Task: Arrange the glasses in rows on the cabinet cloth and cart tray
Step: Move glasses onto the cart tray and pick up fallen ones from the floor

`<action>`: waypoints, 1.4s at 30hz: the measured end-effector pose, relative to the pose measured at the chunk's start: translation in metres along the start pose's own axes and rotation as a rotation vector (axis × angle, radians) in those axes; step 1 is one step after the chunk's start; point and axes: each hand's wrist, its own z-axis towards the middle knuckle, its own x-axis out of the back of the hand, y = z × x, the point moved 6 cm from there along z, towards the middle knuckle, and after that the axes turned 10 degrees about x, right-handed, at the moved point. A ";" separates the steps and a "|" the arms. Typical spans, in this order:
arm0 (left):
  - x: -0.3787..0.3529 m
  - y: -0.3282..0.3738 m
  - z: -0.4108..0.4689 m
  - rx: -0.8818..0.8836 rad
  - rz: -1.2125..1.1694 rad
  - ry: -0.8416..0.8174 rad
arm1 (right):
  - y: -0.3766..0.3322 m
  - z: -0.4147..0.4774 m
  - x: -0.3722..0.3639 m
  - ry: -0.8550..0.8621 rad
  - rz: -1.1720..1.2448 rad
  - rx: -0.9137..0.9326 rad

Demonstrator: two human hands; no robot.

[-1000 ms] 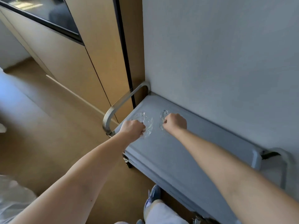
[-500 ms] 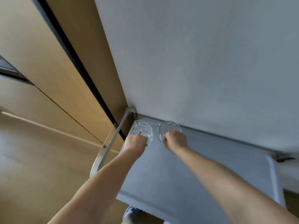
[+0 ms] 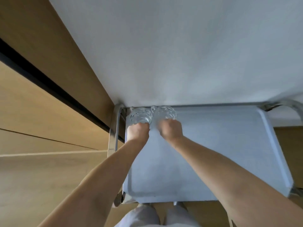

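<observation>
Two clear cut-pattern glasses stand side by side at the far left corner of the grey cart tray (image 3: 213,153). My left hand (image 3: 138,131) grips the left glass (image 3: 139,115), which sits nearest the corner. Beside it, my right hand (image 3: 171,129) grips the right glass (image 3: 164,113). The two glasses almost touch each other. Both fists hide the near sides of the glasses. The cabinet cloth is out of view.
A white wall (image 3: 180,54) rises directly behind the tray. Metal cart handles curve up at the left (image 3: 113,140) and far right (image 3: 288,107). Wooden panels (image 3: 41,104) fill the left side. My legs (image 3: 144,215) show below the tray's near edge.
Both hands carried the glasses further toward the tray's far left corner near the wall. My head has tipped down, so the whole tray is seen from above.
</observation>
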 end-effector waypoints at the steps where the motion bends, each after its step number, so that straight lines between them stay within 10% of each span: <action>1: 0.000 0.000 0.003 0.010 -0.023 -0.006 | -0.001 0.002 0.000 -0.018 -0.003 0.003; 16: 0.000 -0.008 0.033 0.143 -0.225 -0.052 | 0.002 0.019 -0.020 -0.165 0.354 -0.025; 42: 0.118 -0.039 -0.004 0.170 -0.107 0.015 | 0.035 -0.002 0.088 -0.202 -0.013 -0.038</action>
